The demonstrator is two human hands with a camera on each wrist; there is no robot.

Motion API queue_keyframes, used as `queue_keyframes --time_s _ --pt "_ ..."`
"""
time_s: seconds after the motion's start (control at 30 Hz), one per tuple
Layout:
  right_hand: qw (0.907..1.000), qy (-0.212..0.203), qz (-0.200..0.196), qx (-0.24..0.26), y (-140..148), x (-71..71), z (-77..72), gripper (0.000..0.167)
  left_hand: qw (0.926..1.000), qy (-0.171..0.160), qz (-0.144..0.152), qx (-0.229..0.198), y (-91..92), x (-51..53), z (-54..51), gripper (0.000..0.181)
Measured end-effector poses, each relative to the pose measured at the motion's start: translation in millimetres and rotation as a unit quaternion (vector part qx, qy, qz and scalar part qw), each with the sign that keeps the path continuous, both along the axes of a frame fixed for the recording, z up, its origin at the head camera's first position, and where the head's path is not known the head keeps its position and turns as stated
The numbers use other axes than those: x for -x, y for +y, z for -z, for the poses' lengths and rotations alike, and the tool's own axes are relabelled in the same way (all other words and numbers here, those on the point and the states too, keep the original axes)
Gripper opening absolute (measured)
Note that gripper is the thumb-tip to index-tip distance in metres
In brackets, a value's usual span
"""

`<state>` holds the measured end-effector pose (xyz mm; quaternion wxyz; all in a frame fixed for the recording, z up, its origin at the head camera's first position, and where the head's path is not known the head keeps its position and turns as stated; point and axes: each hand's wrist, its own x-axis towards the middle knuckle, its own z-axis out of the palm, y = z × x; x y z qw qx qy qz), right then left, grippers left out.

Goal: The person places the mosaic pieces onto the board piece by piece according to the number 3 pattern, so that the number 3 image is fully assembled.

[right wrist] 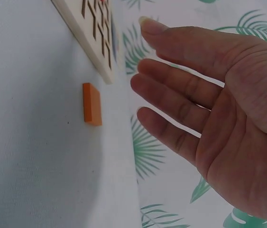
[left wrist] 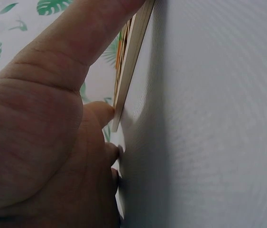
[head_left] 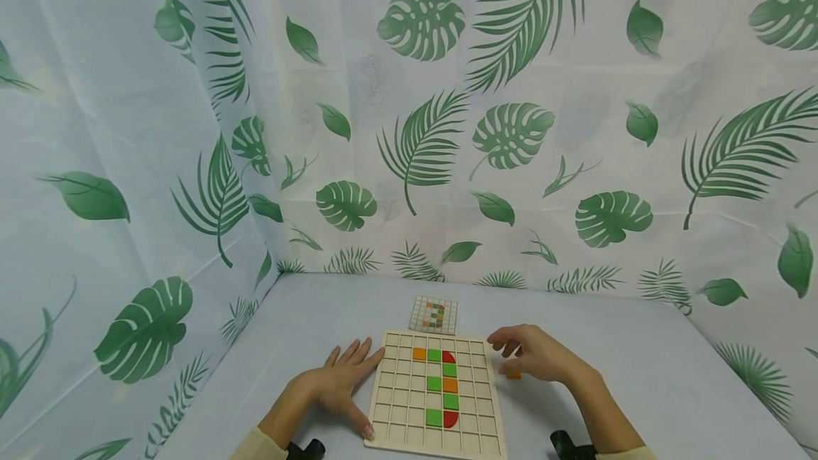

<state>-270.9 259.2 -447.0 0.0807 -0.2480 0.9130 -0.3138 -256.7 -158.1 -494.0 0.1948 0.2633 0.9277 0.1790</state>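
Note:
A wooden grid board (head_left: 399,392) lies on the table, with several green, orange and red pieces in its squares. My left hand (head_left: 335,382) rests at the board's left edge, fingers spread and thumb at the near left corner; in the left wrist view that thumb (left wrist: 52,52) touches the board's side (left wrist: 135,52). Beyond the right edge of the board, my right hand (head_left: 540,353) hovers over a loose orange square tile (head_left: 514,375). The right wrist view shows this tile (right wrist: 92,104) flat on the table, apart from the loosely bent fingers (right wrist: 171,95), which hold nothing.
Behind the board lies a small pattern card (head_left: 418,311) printed with a grid of coloured shapes. A white cloth with green leaves (head_left: 434,233) hangs along the back and left of the table (head_left: 575,311). Dark objects (head_left: 569,446) show beneath both wrists.

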Motion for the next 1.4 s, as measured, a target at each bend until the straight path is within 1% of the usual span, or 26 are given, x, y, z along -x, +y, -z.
queue_keyframes --time_s 0.13,0.3,0.4,0.73,0.93,1.23,1.4 --pt "0.9999 -0.006 0.010 -0.002 2 0.7 1.5 0.041 1.0000 0.001 0.002 -0.001 0.3 -0.9 -1.1 0.136" --pt "0.9989 -0.036 0.029 -0.008 4 1.2 6.0 0.042 1.0000 0.002 0.004 -0.001 0.3 -0.5 -0.4 0.136" --pt "0.9984 -0.045 0.032 -0.013 6 0.9 7.7 0.044 1.0000 -0.001 0.004 -0.002 -0.1 -0.1 0.0 0.137" --pt "0.9984 -0.041 0.035 -0.016 11 1.1 8.7 0.046 0.9999 -0.002 0.008 -0.007 -1.9 2.4 2.4 0.137" --pt "0.9988 -0.039 0.027 -0.012 13 1.9 10.9 0.044 0.9999 -0.002 0.008 -0.006 -3.2 2.9 4.1 0.136" --pt "0.9984 -0.042 0.036 -0.016 16 2.1 14.3 0.038 1.0000 0.003 0.007 0.000 -1.7 2.5 2.1 0.137" --pt "0.9990 -0.030 0.029 -0.019 17 1.9 15.5 0.035 1.0000 0.003 0.009 0.000 -1.8 2.8 2.9 0.137"
